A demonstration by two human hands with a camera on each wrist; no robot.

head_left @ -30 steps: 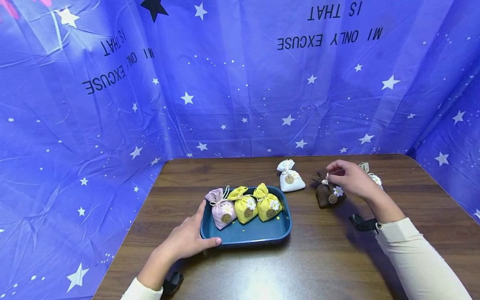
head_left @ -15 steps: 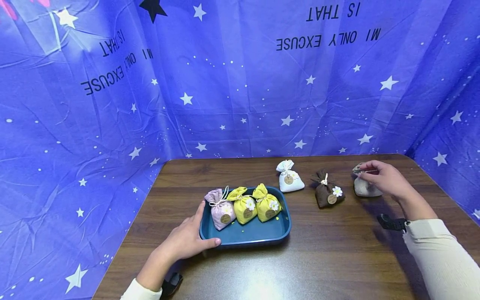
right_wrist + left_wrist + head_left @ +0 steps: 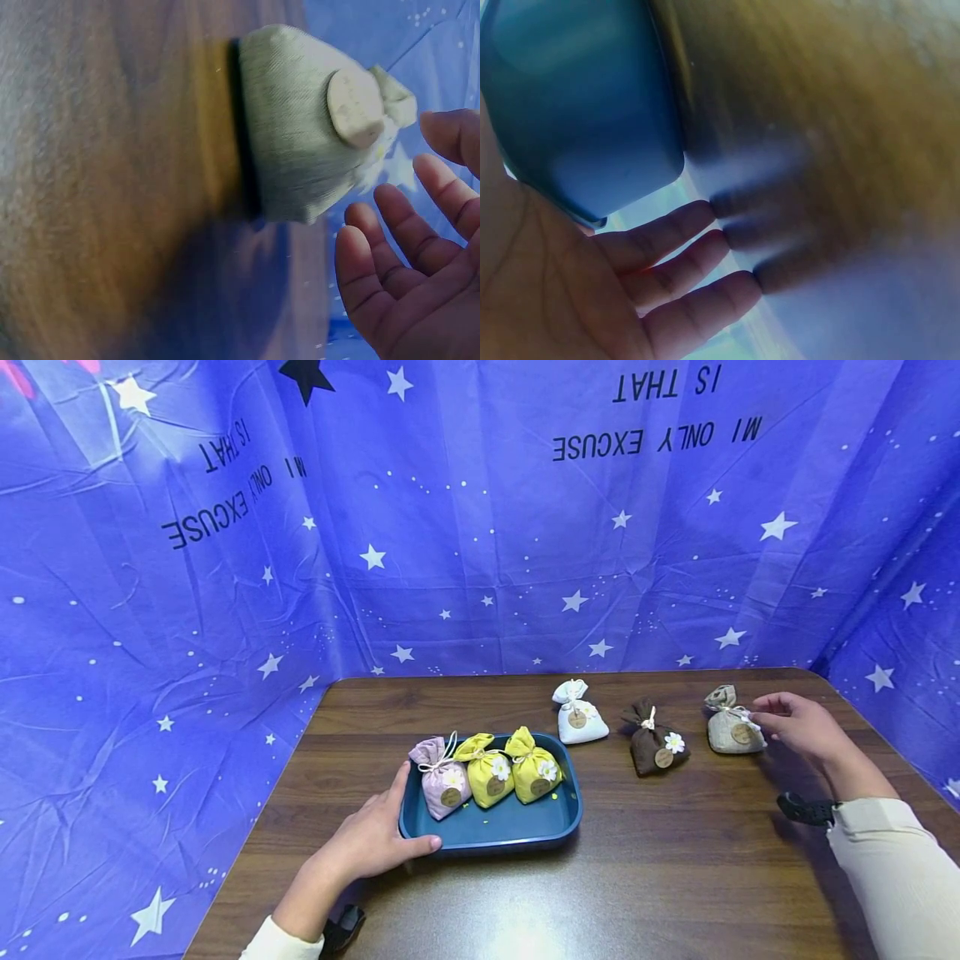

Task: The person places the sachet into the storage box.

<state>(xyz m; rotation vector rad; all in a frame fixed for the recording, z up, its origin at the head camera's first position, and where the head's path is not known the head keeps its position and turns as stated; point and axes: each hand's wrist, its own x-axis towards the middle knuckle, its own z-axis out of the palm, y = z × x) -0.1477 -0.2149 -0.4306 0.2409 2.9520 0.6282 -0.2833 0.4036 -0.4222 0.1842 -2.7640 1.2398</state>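
Observation:
My left hand (image 3: 375, 827) rests against the left end of the dark blue tray (image 3: 495, 842), thumb on the front rim. In the left wrist view its fingers (image 3: 705, 304) extend beside the tray wall. Lilac (image 3: 446, 789) and two yellow drawstring sachets, one in the middle (image 3: 486, 787) and one on the right (image 3: 531, 777), stand inside the tray. My right hand (image 3: 806, 727) is just right of a grey-beige sachet (image 3: 723, 735) standing on the table. The right wrist view shows relaxed fingers (image 3: 412, 236) around no object, close to the sachet's flower.
A brown sachet (image 3: 647, 752) with a white flower lies left of the grey-beige one. Farther left, behind the tray's right corner, is a white sachet (image 3: 583, 727). The wooden table (image 3: 637, 860) ends at a blue star-patterned curtain (image 3: 480, 568).
My right hand has moved right, from the brown sachet to the grey-beige sachet's neck, then off to its right side, uncovering it. My left hand and the tray stay in place.

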